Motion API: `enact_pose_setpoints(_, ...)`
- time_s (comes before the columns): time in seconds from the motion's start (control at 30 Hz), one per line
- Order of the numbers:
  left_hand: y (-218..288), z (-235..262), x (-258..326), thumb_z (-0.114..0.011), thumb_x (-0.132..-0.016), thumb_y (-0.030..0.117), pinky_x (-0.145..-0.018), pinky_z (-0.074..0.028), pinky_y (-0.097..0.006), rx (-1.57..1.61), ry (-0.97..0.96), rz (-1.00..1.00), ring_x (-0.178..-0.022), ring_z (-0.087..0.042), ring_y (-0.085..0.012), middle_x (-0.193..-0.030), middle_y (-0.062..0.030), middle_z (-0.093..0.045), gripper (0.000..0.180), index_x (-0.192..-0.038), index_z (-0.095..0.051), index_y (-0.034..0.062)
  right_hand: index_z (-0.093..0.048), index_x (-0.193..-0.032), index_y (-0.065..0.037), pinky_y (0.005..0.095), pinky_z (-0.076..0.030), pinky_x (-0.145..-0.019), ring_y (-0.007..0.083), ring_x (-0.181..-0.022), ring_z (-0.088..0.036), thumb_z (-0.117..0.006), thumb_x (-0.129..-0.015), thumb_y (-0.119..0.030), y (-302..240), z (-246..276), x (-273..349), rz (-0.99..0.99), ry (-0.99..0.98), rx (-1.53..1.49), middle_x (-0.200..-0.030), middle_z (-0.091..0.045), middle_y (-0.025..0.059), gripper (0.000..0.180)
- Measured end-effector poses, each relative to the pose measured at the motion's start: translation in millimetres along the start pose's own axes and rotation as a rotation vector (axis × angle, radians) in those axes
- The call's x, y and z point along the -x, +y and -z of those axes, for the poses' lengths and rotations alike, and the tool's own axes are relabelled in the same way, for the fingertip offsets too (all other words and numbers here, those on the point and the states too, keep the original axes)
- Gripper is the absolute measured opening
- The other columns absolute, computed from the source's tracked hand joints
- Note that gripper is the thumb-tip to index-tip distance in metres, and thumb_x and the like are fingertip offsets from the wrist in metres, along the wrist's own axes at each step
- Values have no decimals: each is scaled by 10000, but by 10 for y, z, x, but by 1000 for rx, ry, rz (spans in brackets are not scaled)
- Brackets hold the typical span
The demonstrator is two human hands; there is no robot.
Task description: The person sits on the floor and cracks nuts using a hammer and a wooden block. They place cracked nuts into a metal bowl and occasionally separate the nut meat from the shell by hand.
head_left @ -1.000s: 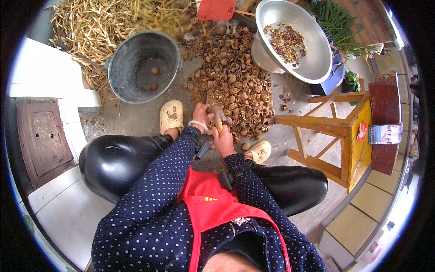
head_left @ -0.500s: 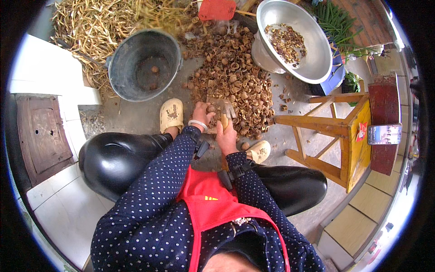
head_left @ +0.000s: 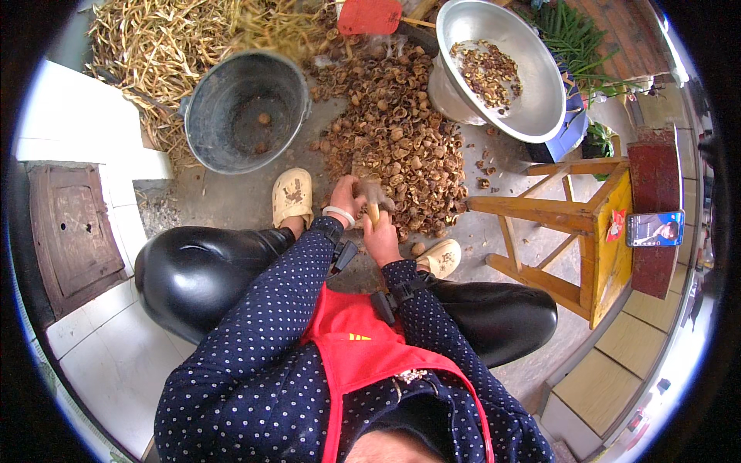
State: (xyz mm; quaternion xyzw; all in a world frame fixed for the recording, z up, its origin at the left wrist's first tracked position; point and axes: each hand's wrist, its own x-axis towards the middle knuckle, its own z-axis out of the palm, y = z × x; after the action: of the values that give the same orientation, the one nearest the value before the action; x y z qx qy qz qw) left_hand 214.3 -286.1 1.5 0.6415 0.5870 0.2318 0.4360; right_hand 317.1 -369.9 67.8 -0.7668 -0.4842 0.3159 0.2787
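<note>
While the right hand [head_left: 382, 242] grips the hammer [head_left: 373, 214] at mid-frame, its handle pointing up the frame toward the shells [head_left: 417, 154], the left hand [head_left: 346, 198] sits just left of the hammer's head, finger spread and hold unclear.

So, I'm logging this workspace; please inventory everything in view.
Nutshells: many, brown, centre
Bucket: one, dark grey, upper left
Basin: one, silver, upper right
Nut pieces: many, brown, in basin
Plant litter: much, tan, top left
Flat implement: one, red, top centre
Plants: several, green, upper right
Stool: one, yellow, right
Phone: one, blue screen, right
Panel: one, brown, left
Hammer: one, tan handle, centre
Clogs: two, cream, on feet
Apron: one, red, torso
Left hand: one, bare, beside hammer
Right hand: one, bare, fingers around hammer
</note>
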Motion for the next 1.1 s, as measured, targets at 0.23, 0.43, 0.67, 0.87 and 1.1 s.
enact_pose_setpoints(0.23,-91,-57,-7,-809,-626,125,-783,-453,-401,36,24,0,-910,-548,-361,-959,-163,-538,465,-972,-508,46,-468,-974,-11,537,-465,-626,467,-769,-594,-581,-888,-303,6,49,-17,-21,40,-135,-839,-602,300,325)
enact_pose_setpoints(0.43,-74,-63,-35,-797,-652,120,-797,-456,-409,-73,10,10,-923,-540,-373,-1001,-170,-526,463,-1005,-506,44,-474,-947,-3,524,-467,-651,469,-799,-591,-582,-890,-280,8,28,3,-142,-92,54,-842,-592,295,303)
enact_pose_setpoints(0.67,-40,-16,3,-777,-695,115,-800,-460,-391,-103,2,-117,-955,-528,-356,-1002,-165,-519,522,-1150,-525,76,-496,-967,-7,493,-477,-596,445,-756,-615,-583,-900,-286,-55,161,-94,-43,123,-106,-772,-619,270,299)
enact_pose_setpoints(0.87,-42,12,-42,-768,-729,146,-804,-484,-385,-1,21,2,-913,-580,-310,-995,-147,-585,416,-1085,-576,51,-514,-1018,-13,471,-490,-609,436,-766,-623,-576,-906,-278,-67,159,-91,-117,102,-152,-786,-626,257,294)
enact_pose_setpoints(1.1,28,85,-47,-741,-745,124,-803,-495,-344,165,29,104,-916,-613,-250,-1020,-131,-636,373,-1073,-583,42,-523,-1042,-14,455,-493,-606,430,-759,-630,-569,-906,-266,-106,167,-111,-127,95,-197,-780,-624,256,290)
